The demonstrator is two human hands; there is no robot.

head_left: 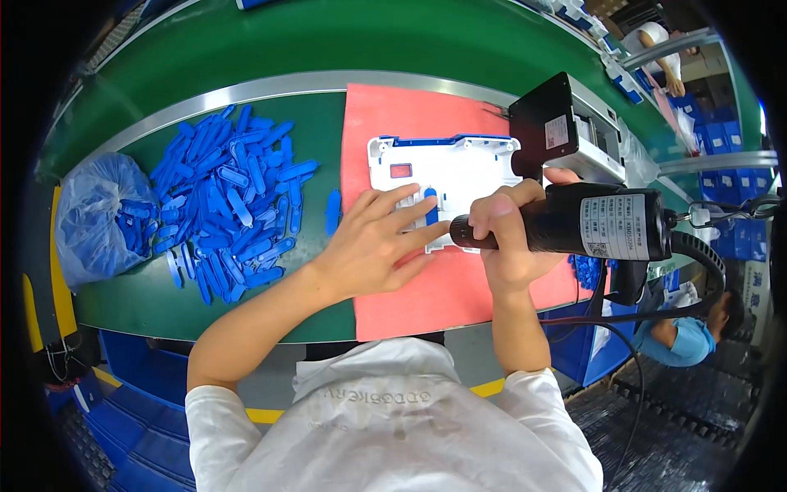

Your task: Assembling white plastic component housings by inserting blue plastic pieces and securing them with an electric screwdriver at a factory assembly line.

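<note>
Closest to the lens is the person's white shirt (393,418), with both bare forearms reaching up out of it toward the bench. Beyond that runs the green belt (328,41), and on it a pink mat (410,295). To the left a heap of blue clips (234,197) spreads beside a clear bag (102,217) holding more of them. On the mat sits a white panel (459,168) with a blue upper edge and a small red window.

The step in hand looks like fastening: 1 blue clip (431,207) stands upright on the panel's lower middle, and the black driver (574,221) lies level with its nose close by that spot, though its tip is hidden behind the fingers. The next move, I would say, calls for the nose to meet the clip squarely while the panel is pinned flat, since a slip could skid it across the mat.

The left hand (373,242) is spread flat, fingers extended, pressing the panel's lower left and touching beside the clip; it grasps nothing. The right hand (508,238) is clenched round the driver's barrel. 1 spare clip (332,211) lies alone between heap and mat.
</note>
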